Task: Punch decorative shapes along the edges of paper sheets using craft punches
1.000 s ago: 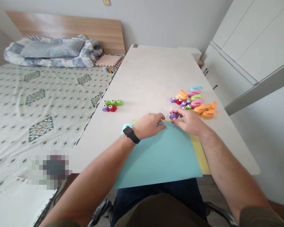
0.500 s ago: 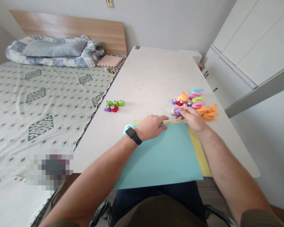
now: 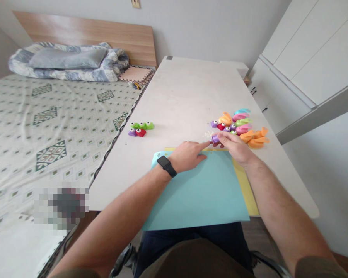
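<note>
A light blue paper sheet point(image 3: 200, 189) lies on a yellow sheet point(image 3: 245, 185) at the near edge of a white table point(image 3: 182, 96). My right hand point(image 3: 234, 146) pinches a small purple paper punch point(image 3: 215, 138) just past the sheets' far edge. My left hand point(image 3: 188, 154), with a black watch on its wrist, rests on the blue sheet, index finger stretched out toward the punch. Tiny white paper cut-outs point(image 3: 207, 134) lie beside the punch.
A heap of colourful punches point(image 3: 239, 123) sits right of my hands, and a small group of green, purple and red punches point(image 3: 140, 128) lies near the table's left edge. A bed point(image 3: 52, 116) stands to the left, white cabinets point(image 3: 301, 58) to the right.
My right hand lifted the purple punch off the sheets' edge, carried it slightly away, then brought it down near the cut-outs. My left index finger has stretched out toward it.
</note>
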